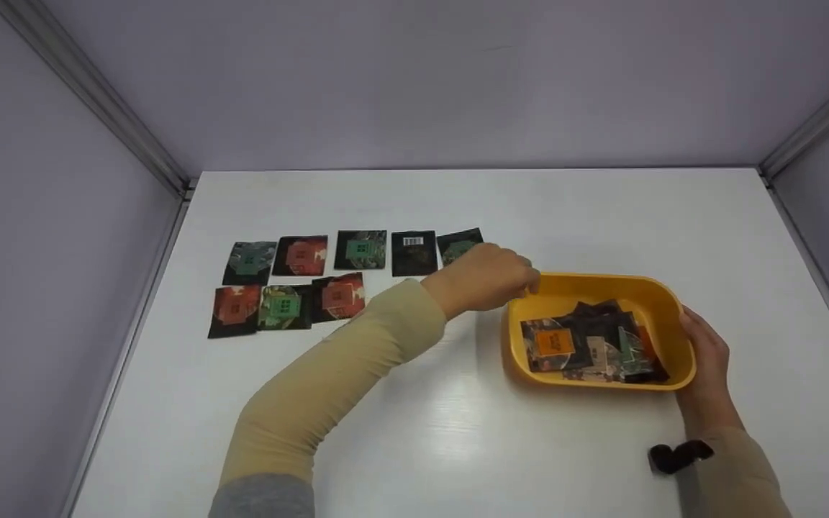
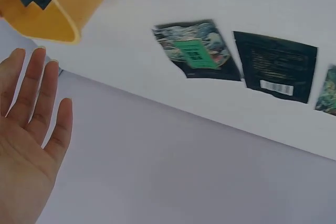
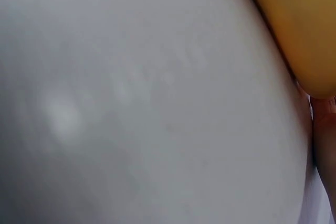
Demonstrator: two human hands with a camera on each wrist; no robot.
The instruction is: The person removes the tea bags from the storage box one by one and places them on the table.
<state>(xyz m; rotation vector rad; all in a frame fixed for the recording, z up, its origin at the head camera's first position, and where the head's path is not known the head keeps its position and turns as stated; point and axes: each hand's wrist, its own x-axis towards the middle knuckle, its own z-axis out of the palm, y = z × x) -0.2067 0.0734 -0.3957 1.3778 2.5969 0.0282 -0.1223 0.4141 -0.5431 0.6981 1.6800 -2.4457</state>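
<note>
A yellow tub (image 1: 587,280) with several square packets (image 1: 557,345) in it stands at the right of the table. My left hand (image 1: 490,277) hangs at its left rim; in the left wrist view that hand (image 2: 31,129) holds nothing, its fingers loosely extended beside the tub (image 2: 86,3). My right hand (image 1: 706,352) holds the tub's right side, its fingers partly hidden behind the wall. In the right wrist view only a sliver of the hand (image 3: 325,129) shows beside the tub (image 3: 304,30). A green-labelled packet (image 2: 197,51) lies left of the tub, partly covered by my left hand in the head view.
Several packets form two rows at the left of the white table (image 1: 400,467), among them a barcoded dark one (image 1: 414,255) and a red one (image 1: 301,255). A black strap piece (image 1: 679,457) shows at my right sleeve. Pale walls surround the table.
</note>
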